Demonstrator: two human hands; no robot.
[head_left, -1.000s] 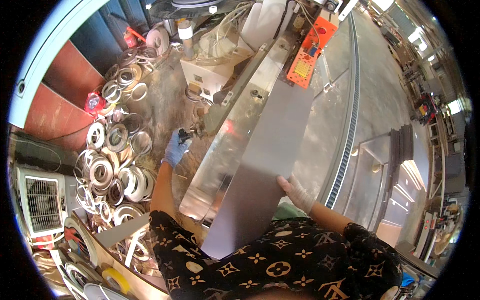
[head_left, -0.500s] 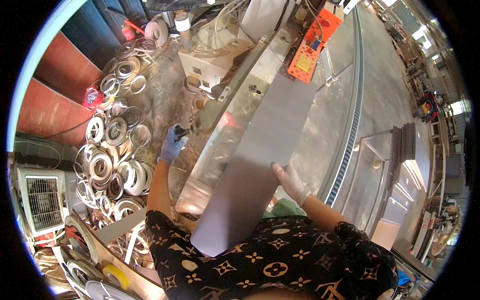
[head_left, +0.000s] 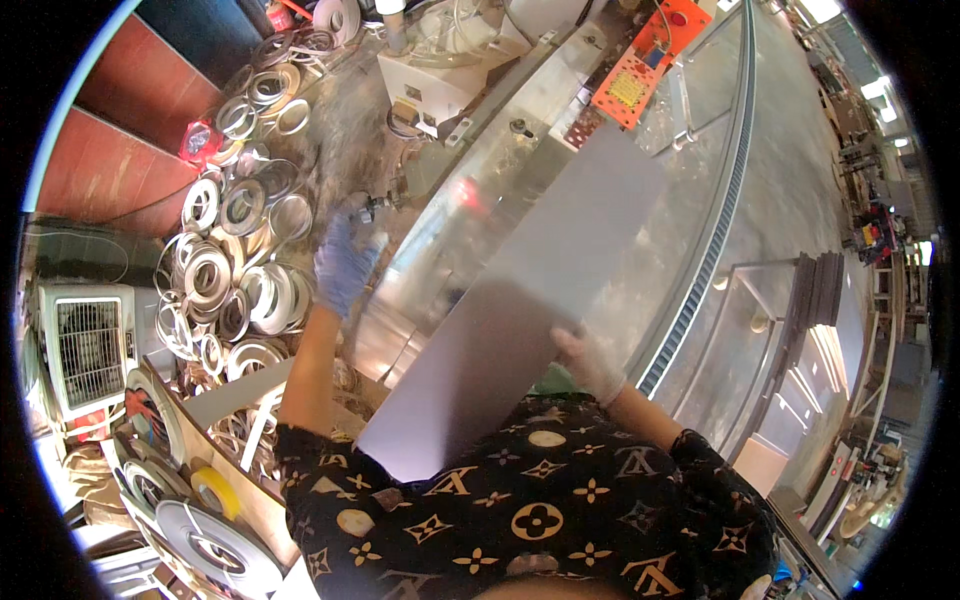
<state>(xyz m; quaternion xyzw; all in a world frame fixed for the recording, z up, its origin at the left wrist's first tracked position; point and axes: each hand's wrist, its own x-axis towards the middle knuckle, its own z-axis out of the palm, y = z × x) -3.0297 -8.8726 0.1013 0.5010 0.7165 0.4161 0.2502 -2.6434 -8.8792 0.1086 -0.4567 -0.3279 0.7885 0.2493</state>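
Though nearer the right, grey panel [head_left: 525, 297] between both hands [head_left: 345, 270] [head_left: 590, 366]

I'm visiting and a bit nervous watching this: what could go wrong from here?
The board might slip or swing, as only the right hand seems to be on it. Its near end, close to the shirt, could then bump into it. The coils heaped at the left might trip a careless step.
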